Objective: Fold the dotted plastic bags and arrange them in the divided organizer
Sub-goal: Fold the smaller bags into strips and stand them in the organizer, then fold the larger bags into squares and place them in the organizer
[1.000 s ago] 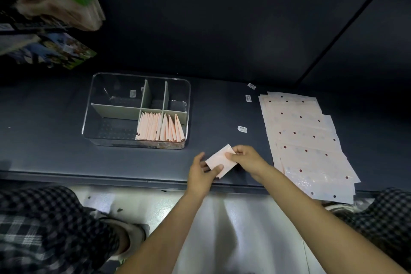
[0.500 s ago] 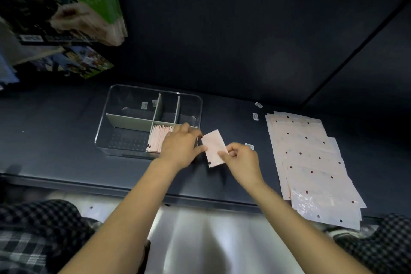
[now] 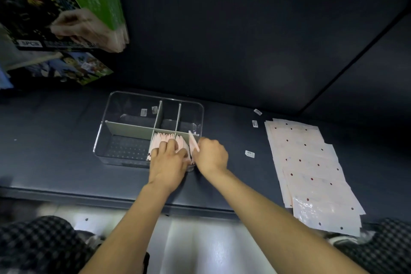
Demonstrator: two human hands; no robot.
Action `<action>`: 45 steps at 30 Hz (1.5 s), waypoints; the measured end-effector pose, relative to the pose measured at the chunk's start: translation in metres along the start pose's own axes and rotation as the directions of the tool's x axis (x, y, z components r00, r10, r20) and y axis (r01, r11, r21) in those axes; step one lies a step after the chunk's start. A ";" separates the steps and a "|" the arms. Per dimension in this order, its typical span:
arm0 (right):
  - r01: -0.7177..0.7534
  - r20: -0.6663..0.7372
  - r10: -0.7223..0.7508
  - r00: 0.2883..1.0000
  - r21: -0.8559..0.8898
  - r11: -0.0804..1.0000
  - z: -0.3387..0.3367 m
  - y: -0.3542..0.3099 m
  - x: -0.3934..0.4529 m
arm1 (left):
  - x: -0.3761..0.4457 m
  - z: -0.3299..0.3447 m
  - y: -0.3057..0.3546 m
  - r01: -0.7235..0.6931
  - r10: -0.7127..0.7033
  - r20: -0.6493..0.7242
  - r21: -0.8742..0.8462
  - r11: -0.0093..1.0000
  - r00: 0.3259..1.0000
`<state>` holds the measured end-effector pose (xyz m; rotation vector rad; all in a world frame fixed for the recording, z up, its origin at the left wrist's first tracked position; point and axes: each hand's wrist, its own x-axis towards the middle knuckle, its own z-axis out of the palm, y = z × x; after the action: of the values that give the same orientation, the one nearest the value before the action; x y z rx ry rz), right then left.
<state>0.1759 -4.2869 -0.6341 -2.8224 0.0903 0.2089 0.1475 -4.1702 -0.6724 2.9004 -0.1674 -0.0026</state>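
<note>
Two hands work at the organizer (image 3: 201,115): our left hand (image 3: 169,160) presses the filed bags (image 3: 165,140) aside, our right hand (image 3: 210,154) seemingly pinches a folded bag (image 3: 194,143) entering that near-right compartment. Next, release it, then reach the flat stack (image 3: 311,173).

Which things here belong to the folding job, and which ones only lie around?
Job:
- divided organizer
- folded bags standing in its near right compartment
- folded bag pinched by the right hand
- left hand resting on the folded bags
- flat dotted bags

Lying about:
- small white labels on the surface
- printed packages, upper left
</note>
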 end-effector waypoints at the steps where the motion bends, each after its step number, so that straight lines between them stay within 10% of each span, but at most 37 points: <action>1: -0.007 0.001 0.007 1.000 -0.036 0.999 0.003 -0.003 0.001 | -0.001 0.001 -0.001 0.003 -0.003 -0.004 -0.023 1.000 1.000; 16: 0.165 0.055 -0.167 0.985 0.026 0.986 0.011 0.021 -0.007 | -0.004 0.026 0.000 0.198 -0.218 -0.040 -0.281 0.939 0.975; 21: 0.085 -0.132 -0.068 0.989 0.134 0.987 -0.009 0.118 -0.032 | 0.000 0.035 0.014 0.216 -0.236 -0.057 -0.239 0.947 0.970; 28: -0.310 -0.045 0.310 0.950 0.001 0.951 -0.021 0.317 -0.094 | 0.006 0.044 0.038 0.206 -0.216 -0.041 -0.176 0.963 0.975; 40: -0.226 -0.206 0.278 0.938 0.241 0.944 -0.015 0.350 -0.099 | 0.012 0.045 0.100 0.216 -0.185 0.147 -0.238 0.947 0.972; 42: -0.151 -0.246 0.206 0.947 0.226 0.962 -0.024 0.334 -0.094 | 0.008 0.037 0.111 0.135 -0.129 0.039 -0.217 0.967 0.991; 45: 0.013 -0.194 0.023 0.981 0.184 0.983 -0.033 0.299 -0.088 | -0.006 0.032 0.142 -0.320 0.309 -0.148 -0.054 0.946 0.939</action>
<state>0.0680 -4.5780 -0.6795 -2.6492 0.1519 -0.0743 0.1255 -4.3145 -0.6698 2.7500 -0.5908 0.2408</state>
